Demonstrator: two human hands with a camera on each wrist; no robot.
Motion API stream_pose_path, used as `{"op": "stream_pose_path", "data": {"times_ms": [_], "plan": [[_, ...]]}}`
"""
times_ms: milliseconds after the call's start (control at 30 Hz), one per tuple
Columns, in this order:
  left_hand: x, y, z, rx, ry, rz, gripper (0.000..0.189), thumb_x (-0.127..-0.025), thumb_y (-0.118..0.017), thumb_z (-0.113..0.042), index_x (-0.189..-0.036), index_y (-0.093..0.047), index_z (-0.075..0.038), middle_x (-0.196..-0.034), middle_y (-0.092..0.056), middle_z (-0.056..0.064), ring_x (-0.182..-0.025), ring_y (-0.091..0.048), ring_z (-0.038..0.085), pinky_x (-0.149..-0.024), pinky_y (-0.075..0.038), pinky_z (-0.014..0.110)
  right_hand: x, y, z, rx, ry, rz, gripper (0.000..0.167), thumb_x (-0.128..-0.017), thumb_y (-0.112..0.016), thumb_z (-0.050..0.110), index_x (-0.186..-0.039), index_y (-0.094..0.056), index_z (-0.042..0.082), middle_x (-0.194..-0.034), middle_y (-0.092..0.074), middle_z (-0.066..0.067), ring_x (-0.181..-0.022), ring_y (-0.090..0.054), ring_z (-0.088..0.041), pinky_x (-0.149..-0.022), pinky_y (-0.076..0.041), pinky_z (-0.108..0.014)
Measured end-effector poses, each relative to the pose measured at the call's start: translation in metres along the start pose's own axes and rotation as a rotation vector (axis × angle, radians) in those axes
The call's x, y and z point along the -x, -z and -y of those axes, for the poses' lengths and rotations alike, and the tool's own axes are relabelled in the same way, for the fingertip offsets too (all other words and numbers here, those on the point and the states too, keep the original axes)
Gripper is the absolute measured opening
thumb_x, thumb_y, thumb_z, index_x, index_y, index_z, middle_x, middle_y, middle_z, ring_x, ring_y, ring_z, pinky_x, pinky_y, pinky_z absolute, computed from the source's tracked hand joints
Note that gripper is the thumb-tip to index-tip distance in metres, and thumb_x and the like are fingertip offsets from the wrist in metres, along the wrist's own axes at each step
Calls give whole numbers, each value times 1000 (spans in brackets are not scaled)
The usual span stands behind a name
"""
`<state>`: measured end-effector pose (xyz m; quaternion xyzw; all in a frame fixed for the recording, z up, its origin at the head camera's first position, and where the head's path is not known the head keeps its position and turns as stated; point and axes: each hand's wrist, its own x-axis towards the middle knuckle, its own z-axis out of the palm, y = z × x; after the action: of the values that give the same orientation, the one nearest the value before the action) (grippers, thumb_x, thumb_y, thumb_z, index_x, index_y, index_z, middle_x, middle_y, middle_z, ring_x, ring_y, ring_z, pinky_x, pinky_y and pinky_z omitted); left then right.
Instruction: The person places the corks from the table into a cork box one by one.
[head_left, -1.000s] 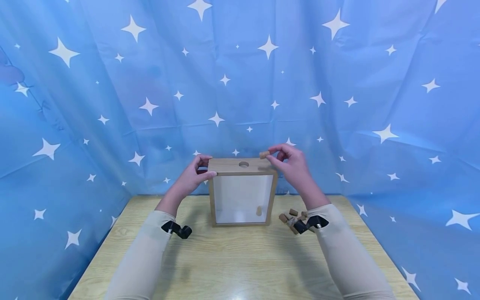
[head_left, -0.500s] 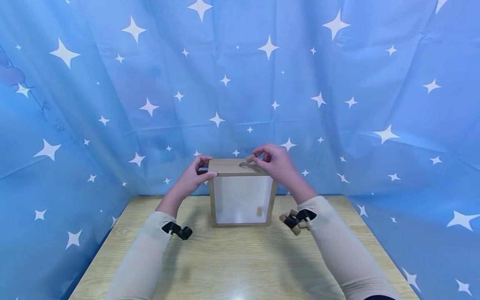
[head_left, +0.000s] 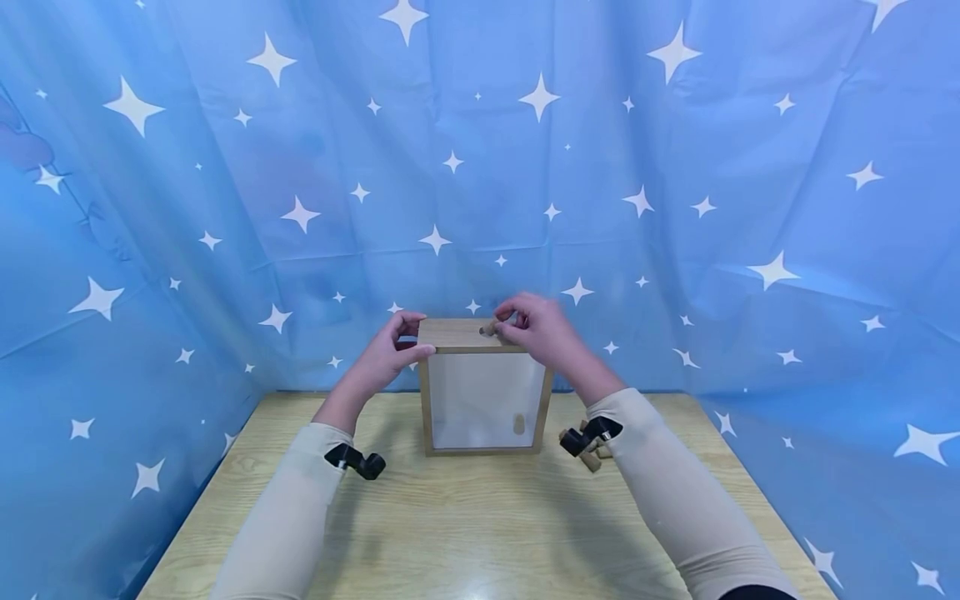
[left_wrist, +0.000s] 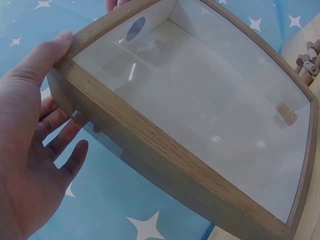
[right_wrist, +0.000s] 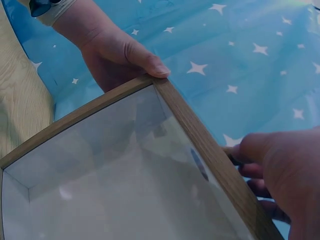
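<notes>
Loose corks [head_left: 590, 462] right of the clear-fronted wooden box [head_left: 450, 335]. Left hand [head_left: 382, 354] grips box's upper-left corner. Right hand [head_left: 542, 332] pinches a single cork [head_left: 491, 327], shifted from box top's right end to its round hole [head_left: 483, 332], so seems lined up for dropping; cork's long axis slants, lower end leftward, toward hole.

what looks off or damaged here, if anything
Nothing clearly stands out. The box stands upright with no visible damage; the left hand grips its corner, the right hand holds a cork at the hole, and loose corks lie on the table.
</notes>
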<state>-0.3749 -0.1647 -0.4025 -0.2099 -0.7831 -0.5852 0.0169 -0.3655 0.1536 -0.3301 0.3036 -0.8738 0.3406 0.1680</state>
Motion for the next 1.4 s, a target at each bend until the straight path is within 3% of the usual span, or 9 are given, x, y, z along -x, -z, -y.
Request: {"op": "stream_pose_path", "data": {"times_ms": [267, 733, 1033, 1233, 1400], "plan": [[0, -1, 0, -7, 14, 5, 71, -101, -83, -42, -158, -48, -18, -153, -49, 15, -143, -50, 41, -116, -46, 61, 0, -3, 0, 37, -4, 17, 16, -103, -80, 11, -118, -81, 6, -105, -74, -4, -84, -66, -17, -71, -58, -33], [0, 0, 0, 2, 7, 4, 68, -103, -82, -38, -158, -47, -16, -153, -49, 18, -144, -48, 44, -117, -44, 63, 9, 9, -5, -28, -22, -8, 15, -103, -79, 7, -117, -79, 3, -102, -74, -6, -84, -67, -21, -71, -59, -33], [0, 1, -1, 24, 9, 5, 66, -103, -82, -33, -157, -48, -15, -150, -50, 19, -141, -51, 44, -114, -47, 61, 31, 28, -13, -30, -29, -78, 11, -102, -80, 9, -112, -80, 4, -99, -73, -4, -83, -65, -21, -71, -56, -33], [0, 0, -2, 23, 4, 6, 66, -104, -81, -32, -158, -47, -13, -151, -51, 19, -142, -51, 44, -115, -48, 61, 49, 40, -22, -24, -8, -169, 8, -101, -82, 5, -108, -81, 3, -96, -74, -6, -81, -64, -21, -70, -53, -30], [-1, 0, -2, 12, 2, 2, 66, -104, -81, -32, -158, -47, -14, -150, -52, 19, -142, -52, 43, -116, -47, 61, 65, 48, -31, -10, -40, -201, 5, -102, -82, 8, -107, -81, 7, -96, -73, -4, -81, -64, -20, -69, -53, -29]]}}
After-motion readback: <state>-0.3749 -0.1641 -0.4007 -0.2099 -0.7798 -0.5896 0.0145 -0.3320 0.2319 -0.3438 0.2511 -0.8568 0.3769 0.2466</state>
